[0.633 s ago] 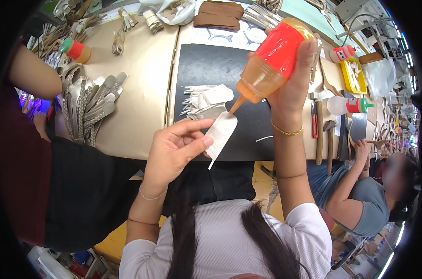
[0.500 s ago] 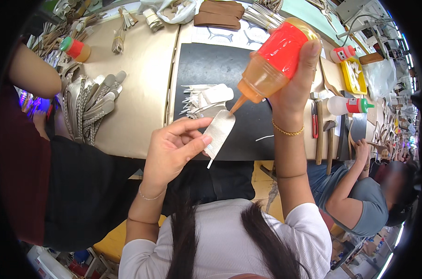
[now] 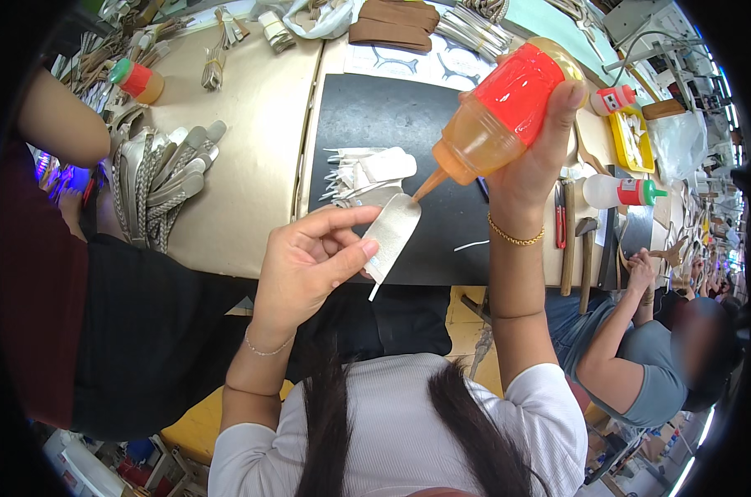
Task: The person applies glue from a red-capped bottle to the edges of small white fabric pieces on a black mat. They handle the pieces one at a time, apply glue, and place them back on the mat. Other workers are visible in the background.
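Between the thumb and fingers of my left hand (image 3: 313, 261) is a pale, round-ended strap piece (image 3: 393, 232) with a thin strip hanging from its lower end. My right hand (image 3: 534, 157) grips an amber squeeze bottle (image 3: 508, 112) with a red label, tilted nozzle-down. Its orange nozzle tip meets or nearly meets the rounded end of the strap piece. Behind the piece, a small pile of similar pale strap pieces (image 3: 371, 172) lies on the black mat (image 3: 437, 116). A short white strip (image 3: 472, 245) rests on the mat to the right.
Braided straps (image 3: 156, 190) and a green-capped bottle (image 3: 137, 81) lie left, near another person's arm. Brown strips (image 3: 392, 25) are at the back. Right are red-handled scissors (image 3: 560, 225), a hammer (image 3: 586, 257), a green-capped clear bottle (image 3: 624, 191), a yellow tray (image 3: 632, 142) and a co-worker.
My right hand and the squeeze bottle have shifted slightly right, the nozzle tip moving along the rounded end. My left hand still holds the strap piece in nearly the same place.
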A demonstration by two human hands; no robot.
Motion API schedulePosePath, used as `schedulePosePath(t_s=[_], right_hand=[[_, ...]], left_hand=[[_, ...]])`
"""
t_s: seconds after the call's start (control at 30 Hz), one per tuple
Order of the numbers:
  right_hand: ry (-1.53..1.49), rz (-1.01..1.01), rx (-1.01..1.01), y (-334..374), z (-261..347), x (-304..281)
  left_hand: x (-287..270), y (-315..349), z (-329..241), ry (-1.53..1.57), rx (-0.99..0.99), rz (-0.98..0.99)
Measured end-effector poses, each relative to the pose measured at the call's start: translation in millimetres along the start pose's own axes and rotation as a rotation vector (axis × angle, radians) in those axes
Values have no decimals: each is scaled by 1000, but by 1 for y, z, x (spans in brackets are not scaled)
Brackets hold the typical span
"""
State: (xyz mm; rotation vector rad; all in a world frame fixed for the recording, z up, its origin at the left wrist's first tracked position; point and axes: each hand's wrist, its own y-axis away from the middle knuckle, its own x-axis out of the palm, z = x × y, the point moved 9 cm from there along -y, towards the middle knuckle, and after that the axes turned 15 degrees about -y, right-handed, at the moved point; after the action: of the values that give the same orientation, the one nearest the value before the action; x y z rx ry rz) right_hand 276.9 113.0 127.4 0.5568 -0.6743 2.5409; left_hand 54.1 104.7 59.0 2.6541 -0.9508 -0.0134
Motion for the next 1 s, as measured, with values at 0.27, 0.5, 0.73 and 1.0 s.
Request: schedulePosePath(t_s=[0.27, 0.5, 0.73, 1.0], right_hand=[[247, 25, -152, 15, 23, 5], [90, 64, -178, 23, 28, 18], [128, 54, -198, 26, 35, 24], [11, 18, -120, 19, 34, 3]], left_hand=[[0, -1, -1, -2, 6, -9], [1, -1, -2, -11, 2, -7], [0, -2, -1, 32, 18, 0], [-5, -3, 3, 88, 13, -51]])
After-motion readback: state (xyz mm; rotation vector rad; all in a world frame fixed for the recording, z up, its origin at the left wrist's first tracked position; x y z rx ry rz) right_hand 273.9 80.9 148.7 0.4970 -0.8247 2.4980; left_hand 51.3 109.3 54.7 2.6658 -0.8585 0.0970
